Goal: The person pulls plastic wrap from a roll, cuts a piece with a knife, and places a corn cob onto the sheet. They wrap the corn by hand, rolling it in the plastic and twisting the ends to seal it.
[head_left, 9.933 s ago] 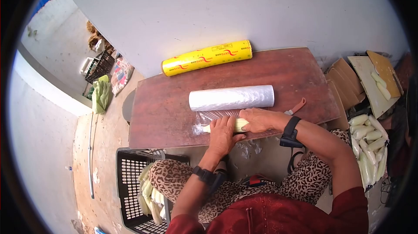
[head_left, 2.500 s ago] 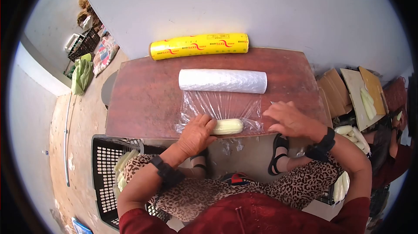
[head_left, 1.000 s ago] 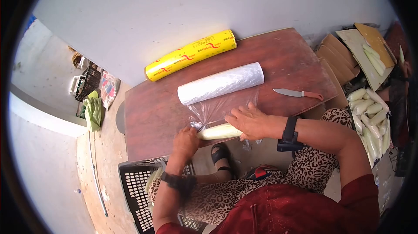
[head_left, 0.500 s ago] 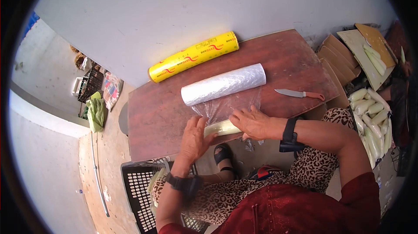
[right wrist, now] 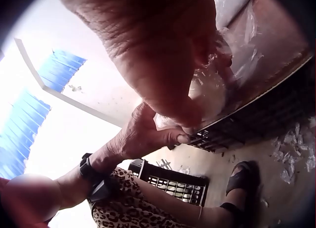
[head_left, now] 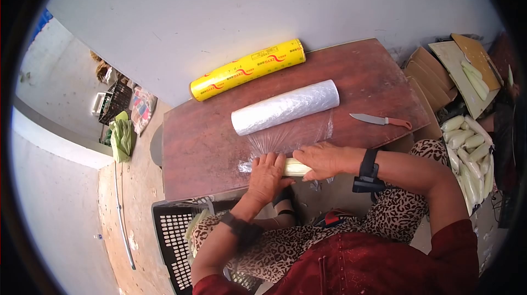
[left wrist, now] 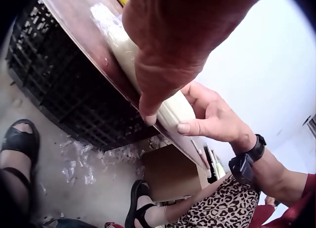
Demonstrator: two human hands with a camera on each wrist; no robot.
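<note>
Two hands now on the corn [head_left: 295,167] at the tabletop's [head_left: 197,146] near edge: left hand [head_left: 267,175] has joined right hand [head_left: 323,159], both grasping it, rolling it into cling film [head_left: 291,135].

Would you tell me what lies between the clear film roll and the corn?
A pulled-out sheet of film spans from the roll to the corn, in the head view.
</note>
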